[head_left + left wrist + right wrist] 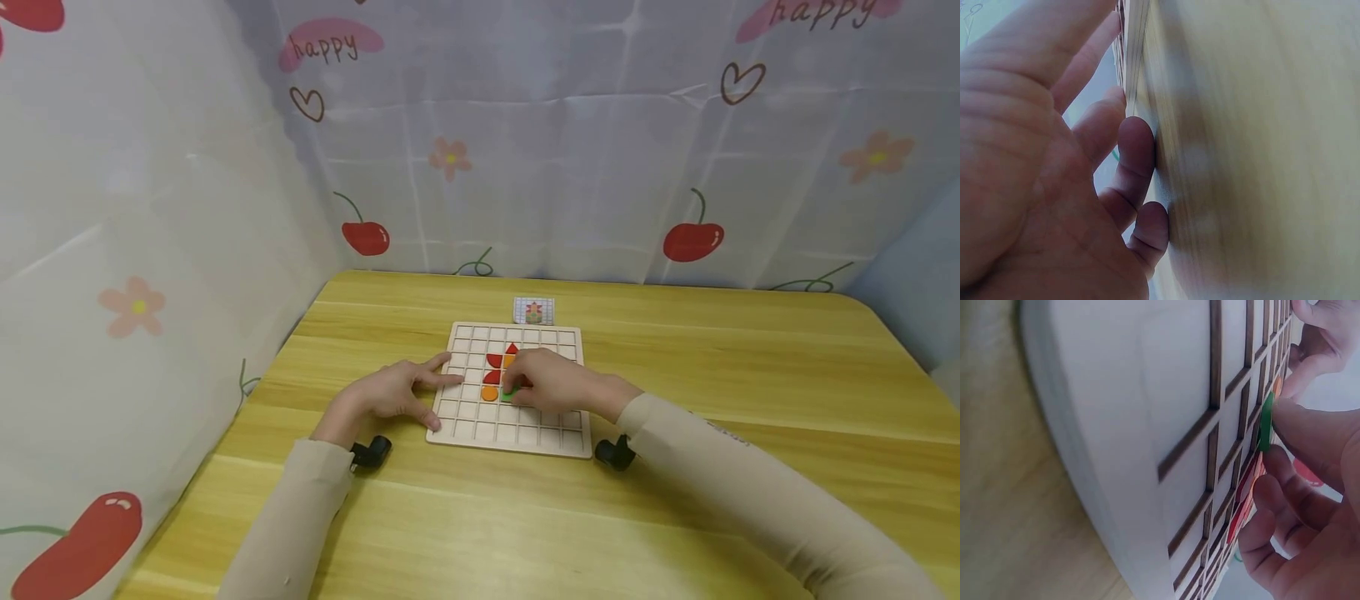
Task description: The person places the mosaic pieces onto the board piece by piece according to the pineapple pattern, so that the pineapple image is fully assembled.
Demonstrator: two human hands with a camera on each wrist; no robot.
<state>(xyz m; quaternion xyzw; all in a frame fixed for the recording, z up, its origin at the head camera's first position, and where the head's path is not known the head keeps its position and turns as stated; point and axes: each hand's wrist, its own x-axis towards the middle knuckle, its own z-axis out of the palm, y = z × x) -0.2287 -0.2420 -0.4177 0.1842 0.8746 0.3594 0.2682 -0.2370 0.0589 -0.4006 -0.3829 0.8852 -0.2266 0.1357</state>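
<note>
A pale wooden board (465, 431) with a grid of grooved squares lies on the table. My right hand (553, 380) is over its middle, pinching a green tile (1266, 422) between thumb and fingertip at a square. Just left of it sits an orange round tile (490, 393). Several red tiles (492, 377) and an orange tile (509, 360) lie in the squares above, partly covered by the right hand. Against the board's left edge, my left hand (393, 390) rests with spread fingers, thumb at the near corner; the left wrist view shows two fingertips (1137, 140) by the tabletop.
A small card (533, 311) printed with a grid and a coloured figure lies just behind the board. The yellow wood-grain table (480, 517) meets a patterned curtain (555, 183) at its back and left.
</note>
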